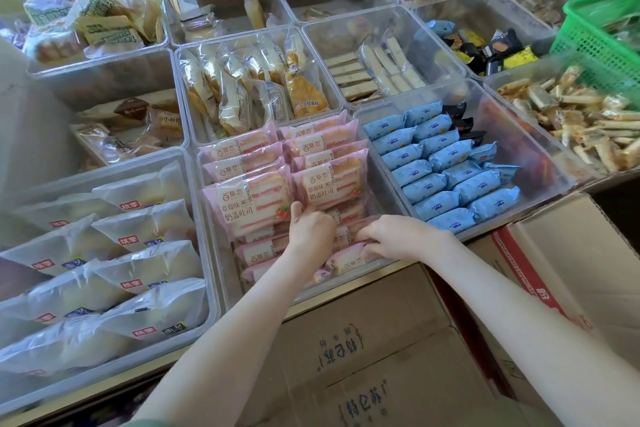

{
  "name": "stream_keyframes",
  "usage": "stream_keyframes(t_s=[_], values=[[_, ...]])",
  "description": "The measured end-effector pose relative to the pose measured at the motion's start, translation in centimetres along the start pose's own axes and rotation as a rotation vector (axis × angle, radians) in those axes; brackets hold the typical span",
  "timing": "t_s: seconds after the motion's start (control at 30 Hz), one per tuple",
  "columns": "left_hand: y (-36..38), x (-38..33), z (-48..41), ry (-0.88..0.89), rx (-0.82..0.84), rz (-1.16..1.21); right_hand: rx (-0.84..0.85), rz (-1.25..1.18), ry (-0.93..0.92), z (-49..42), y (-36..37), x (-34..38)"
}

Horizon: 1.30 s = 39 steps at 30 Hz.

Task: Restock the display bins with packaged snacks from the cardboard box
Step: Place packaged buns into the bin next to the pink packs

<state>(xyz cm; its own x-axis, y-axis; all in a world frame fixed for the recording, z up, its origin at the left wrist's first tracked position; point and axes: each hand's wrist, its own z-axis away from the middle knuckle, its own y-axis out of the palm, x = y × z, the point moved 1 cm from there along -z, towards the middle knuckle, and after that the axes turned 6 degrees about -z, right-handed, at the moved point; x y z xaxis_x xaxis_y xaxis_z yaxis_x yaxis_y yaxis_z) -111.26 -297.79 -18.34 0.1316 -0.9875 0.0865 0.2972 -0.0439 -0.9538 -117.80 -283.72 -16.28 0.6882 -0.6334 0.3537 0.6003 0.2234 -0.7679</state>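
Pink strawberry toast packs (249, 199) stand in two rows inside a clear plastic bin (207, 163) at the front middle. My left hand (310, 229) rests between the two rows, thumb against a standing pack. My right hand (398, 237) grips the top of a pink pack (349, 262) at the bin's near end. More pink packs lie low in the bin's near part, partly hidden by both hands. The cardboard box (367, 357) lies under my forearms with its flaps shut.
Clear bins surround the pink one: white bread packs (145, 229) on the left, blue packs (446, 180) on the right, yellow cake packs (242, 87) behind. A green basket (602, 42) stands at the far right. A red-printed carton (561, 253) sits right of the box.
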Motion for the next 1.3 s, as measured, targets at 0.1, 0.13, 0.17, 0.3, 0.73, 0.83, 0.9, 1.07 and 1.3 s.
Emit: stream_keyframes(t_s=[0.1, 0.13, 0.17, 0.3, 0.73, 0.83, 0.9, 1.07, 1.3], values=[[0.5, 0.2, 0.6, -0.011, -0.161, 0.080, 0.013, 0.005, 0.022, -0.1, 0.1, 0.1], [0.5, 0.3, 0.9, -0.020, -0.200, 0.104, 0.018, 0.011, 0.027, -0.1, 0.1, 0.2], [0.7, 0.5, 1.2, -0.027, -0.232, 0.113, 0.024, 0.020, 0.036, -0.3, 0.1, 0.3], [1.2, 1.4, 1.5, -0.027, -0.276, 0.101, 0.016, 0.096, 0.063, -0.9, 0.1, 0.8], [1.7, 2.0, 1.7, 0.200, -0.163, -0.005, -0.220, 0.367, -0.009, -1.0, 1.1, -0.8], [2.0, 1.8, 1.5, 0.228, -0.057, 0.020, -0.134, 0.410, 0.017, -1.5, 1.4, -0.8], [2.1, 1.8, 1.7, 0.221, -0.015, 0.050, -0.085, 0.408, 0.037, -1.8, 1.4, -0.6], [2.3, 2.2, 2.5, 0.203, -0.091, 0.100, -0.012, 0.422, 0.080, -1.8, 1.0, -0.4], [2.4, 2.5, 3.3, 0.173, -0.022, -0.037, 0.215, 0.656, 0.288, -2.7, 1.8, -0.3]])
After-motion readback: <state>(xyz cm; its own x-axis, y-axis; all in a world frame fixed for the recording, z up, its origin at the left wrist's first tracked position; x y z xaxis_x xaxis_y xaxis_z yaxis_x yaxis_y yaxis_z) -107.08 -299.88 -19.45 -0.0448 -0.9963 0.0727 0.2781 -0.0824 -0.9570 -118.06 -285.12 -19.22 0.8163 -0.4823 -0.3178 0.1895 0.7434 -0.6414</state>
